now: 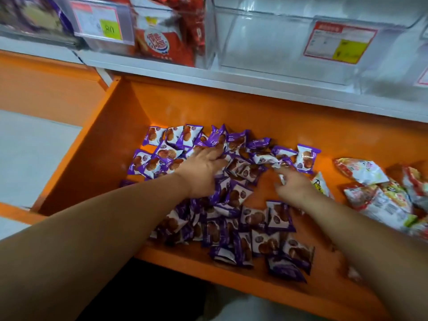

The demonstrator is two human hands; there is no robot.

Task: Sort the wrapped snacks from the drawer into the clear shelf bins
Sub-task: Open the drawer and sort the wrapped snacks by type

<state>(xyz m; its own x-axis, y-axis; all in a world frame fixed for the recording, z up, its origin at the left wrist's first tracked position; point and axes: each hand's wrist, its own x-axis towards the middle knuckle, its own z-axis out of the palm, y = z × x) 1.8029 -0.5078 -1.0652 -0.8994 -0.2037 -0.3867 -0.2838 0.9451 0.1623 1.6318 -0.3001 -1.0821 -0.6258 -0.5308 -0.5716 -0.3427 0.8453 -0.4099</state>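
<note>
A pile of purple wrapped snacks (234, 200) fills the middle of the open orange drawer (120, 126). My left hand (202, 169) lies flat on the pile with its fingers stretched forward, the tips among the far packets. Just right of the pile, my right hand (295, 185) has its fingers curled, and a bit of white wrapper shows between them. Above the drawer stands an empty clear shelf bin (278, 47). Left of it, another clear bin (203, 54) holds red packets, and a third bin (34, 17) at the far left holds purple ones.
Red and white snack bags (382, 200) lie heaped at the drawer's right end, with a yellow-marked packet (320, 184) beside my right hand. Price labels (339, 42) hang on the bin fronts. The white shelf edge (231, 82) overhangs the drawer's back. Grey floor (27, 154) lies to the left.
</note>
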